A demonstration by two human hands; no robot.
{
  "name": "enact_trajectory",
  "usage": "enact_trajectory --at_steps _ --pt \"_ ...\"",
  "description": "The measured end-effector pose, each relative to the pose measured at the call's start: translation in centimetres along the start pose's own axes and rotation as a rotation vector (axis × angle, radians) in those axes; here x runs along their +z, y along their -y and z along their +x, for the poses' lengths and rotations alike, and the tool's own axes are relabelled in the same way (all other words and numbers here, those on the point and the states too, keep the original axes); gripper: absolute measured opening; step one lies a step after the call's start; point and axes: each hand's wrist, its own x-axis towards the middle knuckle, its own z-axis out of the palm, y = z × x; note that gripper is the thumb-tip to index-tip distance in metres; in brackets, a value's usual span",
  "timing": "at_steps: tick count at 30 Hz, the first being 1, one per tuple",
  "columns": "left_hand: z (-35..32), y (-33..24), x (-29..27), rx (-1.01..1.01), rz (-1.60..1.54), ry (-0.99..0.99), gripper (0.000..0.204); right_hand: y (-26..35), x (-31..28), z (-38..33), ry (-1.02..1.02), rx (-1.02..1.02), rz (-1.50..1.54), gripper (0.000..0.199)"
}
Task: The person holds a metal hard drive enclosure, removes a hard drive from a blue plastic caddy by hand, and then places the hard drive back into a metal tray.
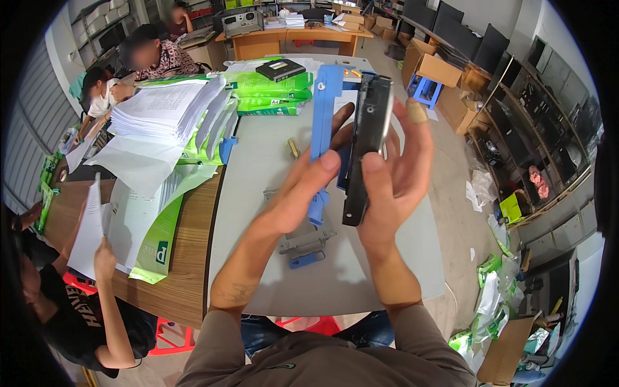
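My left hand (306,187) grips a long blue plastic bracket (322,122), held upright with its thumb against the lower part. In my right hand (403,161) is a slim black drive (369,135) with a shiny metal edge, seen edge-on. The two pieces stand side by side above the table, with a narrow gap between them at the top. Dark fingertips of a hand show in that gap; which hand's they are I cannot tell. Below on the grey table (258,284) lie a metal bracket (306,244) and a small blue plastic piece (307,260).
Stacked paper (161,109) and green paper packs (271,90) fill the left and far side, with a black drive (280,69) on top. A yellow-handled tool (293,148) lies behind my left hand. At left a person's hand (104,261) holds sheets. Shelves (516,142) stand right.
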Motion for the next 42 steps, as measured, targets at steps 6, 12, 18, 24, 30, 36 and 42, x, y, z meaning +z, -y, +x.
enact_trajectory --at_steps 6,12,18,24,30,36,42 --pt "-0.6 0.6 0.2 -0.044 0.093 -0.036 0.075 -1.1 -0.2 -0.2 0.020 -0.106 -0.247 0.076" --pt "-0.9 1.3 -0.1 -0.124 0.092 -0.046 0.071 -0.7 -0.1 0.0 0.026 -0.099 -0.315 0.075" --pt "-1.5 1.4 -0.6 -0.063 0.118 0.007 0.067 0.5 0.1 0.5 0.064 -0.020 -0.277 0.087" --pt "-1.7 0.0 -0.7 -0.068 0.108 0.111 0.065 1.3 0.0 1.0 0.143 0.164 -0.144 0.104" --pt "-1.7 -0.4 -0.1 -0.086 0.096 0.119 0.066 1.1 -0.4 1.3 0.186 0.128 -0.167 0.107" --pt "-1.7 -0.4 -0.5 -0.086 0.048 0.131 0.067 0.3 -0.7 1.4 0.143 -0.113 -0.270 0.113" --pt "-1.7 -0.5 -0.4 0.076 0.194 0.114 0.077 0.2 -1.3 1.2 0.071 -0.241 -0.321 0.128"
